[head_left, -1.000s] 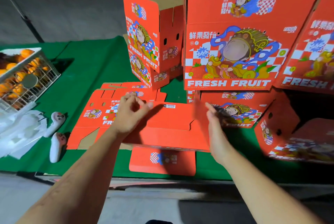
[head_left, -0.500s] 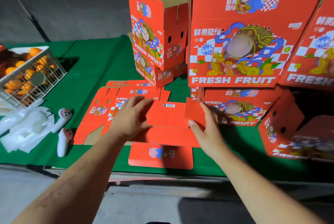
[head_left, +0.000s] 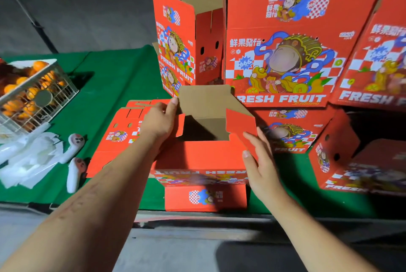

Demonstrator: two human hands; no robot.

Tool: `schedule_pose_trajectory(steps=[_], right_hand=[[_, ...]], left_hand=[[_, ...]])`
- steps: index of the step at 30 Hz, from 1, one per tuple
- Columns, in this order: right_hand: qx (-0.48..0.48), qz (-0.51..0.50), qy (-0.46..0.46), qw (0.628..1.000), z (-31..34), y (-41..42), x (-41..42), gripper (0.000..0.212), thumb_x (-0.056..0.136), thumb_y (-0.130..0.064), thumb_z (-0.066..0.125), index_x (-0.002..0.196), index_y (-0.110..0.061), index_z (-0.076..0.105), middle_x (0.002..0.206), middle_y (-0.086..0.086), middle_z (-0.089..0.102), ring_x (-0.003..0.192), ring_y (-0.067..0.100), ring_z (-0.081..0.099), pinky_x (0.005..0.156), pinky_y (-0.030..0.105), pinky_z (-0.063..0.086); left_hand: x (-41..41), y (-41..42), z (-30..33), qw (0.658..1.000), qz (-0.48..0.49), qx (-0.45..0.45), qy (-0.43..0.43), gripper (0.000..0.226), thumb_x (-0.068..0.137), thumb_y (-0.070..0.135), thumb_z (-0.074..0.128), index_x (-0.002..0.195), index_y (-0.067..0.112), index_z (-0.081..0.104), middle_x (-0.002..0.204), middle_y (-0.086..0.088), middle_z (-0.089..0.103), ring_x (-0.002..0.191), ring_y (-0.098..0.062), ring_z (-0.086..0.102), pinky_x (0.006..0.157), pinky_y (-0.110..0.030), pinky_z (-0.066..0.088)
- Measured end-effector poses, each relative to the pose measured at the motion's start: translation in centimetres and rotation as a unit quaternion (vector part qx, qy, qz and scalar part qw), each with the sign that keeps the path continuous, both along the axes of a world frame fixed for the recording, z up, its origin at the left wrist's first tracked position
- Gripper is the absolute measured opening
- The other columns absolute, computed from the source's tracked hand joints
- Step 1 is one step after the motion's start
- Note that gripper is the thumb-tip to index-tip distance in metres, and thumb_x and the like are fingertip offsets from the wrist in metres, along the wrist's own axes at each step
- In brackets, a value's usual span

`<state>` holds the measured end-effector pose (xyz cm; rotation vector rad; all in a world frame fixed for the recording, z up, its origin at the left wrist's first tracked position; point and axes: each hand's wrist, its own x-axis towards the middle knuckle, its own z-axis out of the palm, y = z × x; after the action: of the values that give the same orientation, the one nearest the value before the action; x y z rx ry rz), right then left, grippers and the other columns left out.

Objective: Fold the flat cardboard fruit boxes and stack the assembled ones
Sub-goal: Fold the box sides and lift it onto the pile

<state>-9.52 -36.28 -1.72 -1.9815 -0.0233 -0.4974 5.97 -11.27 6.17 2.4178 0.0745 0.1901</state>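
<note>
Half-folded box [head_left: 198, 157], flat on the green table [head_left: 114, 78] half a second ago, now stands open as a tube at 6 o'clock of the assembled stack [head_left: 279, 52], bottom flaps next, left hand [head_left: 159, 121] pinching the far-left corner, right hand [head_left: 260, 161] flat, fingers straight, pressing the right flap.

wire basket [head_left: 66, 92] of oranges [head_left: 39, 65] | white plastic bags [head_left: 28, 157] | green tablecloth [head_left: 114, 78]
</note>
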Motion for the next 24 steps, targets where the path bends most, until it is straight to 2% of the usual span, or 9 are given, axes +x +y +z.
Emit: schedule_pose_trajectory(steps=[3, 5, 8, 10, 14, 17, 20, 22, 24], right_hand=[[-0.055, 0.030, 0.012, 0.998, -0.2, -0.6, -0.3, 0.048, 0.097, -0.026, 0.060, 0.144, -0.024, 0.055, 0.167, -0.002, 0.019, 0.153, 0.002, 0.022, 0.117, 0.012, 0.020], [-0.076, 0.022, 0.046, 0.996, 0.2, -0.8, 0.0, 0.049, 0.096, -0.030, 0.064, 0.144, -0.031, 0.052, 0.165, -0.006, 0.016, 0.150, 0.005, 0.026, 0.117, 0.023, 0.028], [-0.170, -0.056, 0.120, 0.977, 2.0, -0.6, 0.7, 0.052, 0.096, -0.042, 0.059, 0.146, -0.041, 0.046, 0.163, -0.003, 0.008, 0.150, 0.027, 0.017, 0.116, 0.049, 0.036], [-0.316, -0.070, 0.135, 0.936, 3.2, -0.1, 1.0, 0.055, 0.097, -0.050, 0.051, 0.151, -0.042, 0.039, 0.166, -0.002, 0.005, 0.152, 0.030, 0.003, 0.118, 0.056, 0.030], [-0.396, 0.026, 0.125, 0.910, 4.5, 0.8, 2.1, 0.057, 0.101, -0.059, 0.042, 0.150, -0.031, 0.047, 0.163, -0.005, 0.028, 0.152, 0.022, 0.013, 0.125, 0.045, 0.013], [-0.260, -0.007, 0.105, 0.960, 5.1, 1.0, 3.4, 0.039, 0.103, -0.049, 0.046, 0.122, -0.023, 0.068, 0.131, 0.000, 0.048, 0.129, 0.027, 0.037, 0.112, 0.038, 0.029], [0.046, -0.085, 0.111, 0.989, 6.2, 1.3, 4.9, 0.047, 0.100, -0.057, 0.046, 0.131, -0.024, 0.058, 0.132, 0.004, 0.037, 0.135, 0.027, 0.036, 0.109, 0.029, 0.023], [0.047, -0.073, 0.154, 0.984, 6.5, 0.8, 5.8, 0.070, 0.088, -0.076, 0.035, 0.148, -0.039, 0.043, 0.153, -0.001, 0.025, 0.147, 0.026, 0.019, 0.115, 0.034, 0.016], [-0.072, -0.017, 0.227, 0.971, 6.1, 0.0, 6.1, 0.080, 0.084, -0.077, 0.050, 0.155, -0.049, 0.025, 0.164, -0.012, 0.003, 0.152, 0.030, 0.006, 0.121, 0.046, 0.017]], left_hand=[[0.1, 0.2, -0.6, 0.999, 0.000, -0.036, -0.006, 0.039, 0.103, 0.053, 0.052, 0.102, 0.015, 0.057, 0.099, -0.009, 0.065, 0.105, -0.035, 0.065, 0.075, -0.032, 0.036], [-0.4, 0.6, -0.8, 0.994, -0.060, -0.087, -0.008, 0.041, 0.099, 0.050, 0.062, 0.119, 0.015, 0.057, 0.110, -0.007, 0.067, 0.101, -0.022, 0.067, 0.076, -0.028, 0.044], [-1.6, 1.9, -0.9, 0.978, -0.203, -0.050, 0.020, 0.109, 0.073, 0.061, 0.083, 0.158, 0.027, 0.025, 0.140, 0.002, 0.042, 0.121, 0.002, 0.049, 0.103, -0.010, 0.038], [-2.1, 2.6, -1.6, 0.975, -0.211, 0.064, 0.007, 0.133, 0.063, 0.070, 0.085, 0.161, 0.040, 0.001, 0.149, -0.002, 0.029, 0.141, -0.010, 0.035, 0.118, -0.027, 0.029], [-2.7, 2.5, -2.5, 0.982, -0.189, 0.001, -0.017, 0.103, 0.072, 0.093, 0.053, 0.157, 0.055, 0.008, 0.141, 0.008, 0.031, 0.135, 0.008, 0.028, 0.117, -0.025, 0.020], [-2.5, 2.4, -2.6, 0.977, -0.192, 0.020, -0.094, 0.052, 0.083, 0.075, 0.049, 0.128, 0.049, 0.047, 0.129, 0.005, 0.045, 0.115, 0.023, 0.034, 0.112, -0.019, 0.027], [-3.2, 2.5, -3.1, 0.973, -0.199, 0.011, -0.119, 0.040, 0.075, 0.043, 0.057, 0.112, 0.029, 0.060, 0.119, 0.000, 0.053, 0.125, 0.004, 0.046, 0.109, -0.027, 0.039], [-3.5, 2.3, -3.6, 0.976, -0.177, -0.004, -0.127, 0.038, 0.070, 0.031, 0.067, 0.107, 0.028, 0.063, 0.114, -0.001, 0.056, 0.125, -0.013, 0.060, 0.097, -0.035, 0.049], [-3.6, 2.5, -3.6, 0.978, -0.169, 0.043, -0.111, 0.038, 0.073, 0.031, 0.082, 0.104, 0.028, 0.059, 0.124, -0.005, 0.048, 0.125, -0.011, 0.055, 0.103, -0.036, 0.046]])
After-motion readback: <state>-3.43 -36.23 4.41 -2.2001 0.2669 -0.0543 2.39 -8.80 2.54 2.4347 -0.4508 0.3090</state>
